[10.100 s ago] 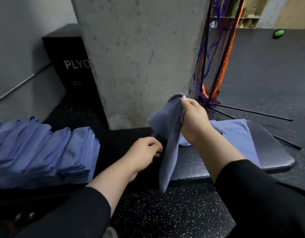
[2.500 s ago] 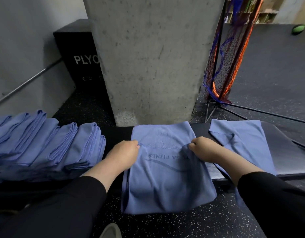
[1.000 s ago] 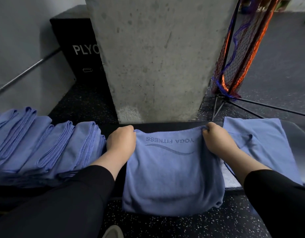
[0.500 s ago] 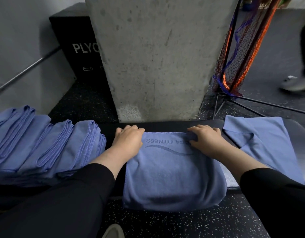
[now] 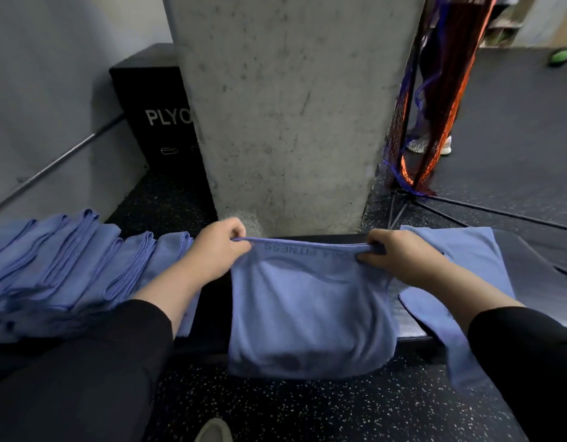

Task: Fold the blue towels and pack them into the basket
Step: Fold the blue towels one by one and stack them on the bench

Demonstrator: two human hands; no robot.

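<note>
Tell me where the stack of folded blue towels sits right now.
In the head view the stack of folded blue towels lies at the left, beside the left hand and in front of the black plyo box.

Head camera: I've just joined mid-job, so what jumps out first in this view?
At centre, the left hand and right hand pinch the far edge of a blue towel printed with FITNESS, its near end hanging off the black bench. A row of folded blue towels fills the left side. A grey concrete pillar rises directly behind.
</note>
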